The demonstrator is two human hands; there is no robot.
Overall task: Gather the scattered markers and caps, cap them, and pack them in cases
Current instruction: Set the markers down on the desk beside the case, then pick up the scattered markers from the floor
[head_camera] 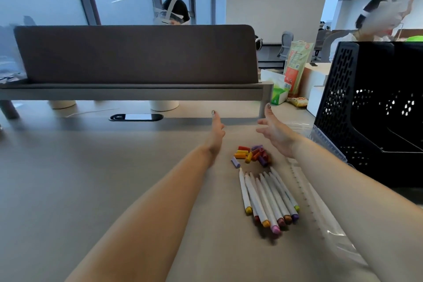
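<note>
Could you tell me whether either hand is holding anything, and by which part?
Nothing is held: the left hand and the right hand are both open and empty, stretched out past the loose caps and the uncapped markers.

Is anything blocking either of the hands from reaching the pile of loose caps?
Nothing visible does. The caps lie uncovered on the table between the wrists, just nearer than the open left hand and right hand; the markers lie nearer still.

The beige table [91,178] carries a heap of coloured caps [251,155] just short of the left hand [217,130] and right hand [274,133]. White markers [267,199] lie fanned nearer still, a clear plastic case [320,220] lies under the right forearm, and a black crate [370,110] stands right of it.
</note>
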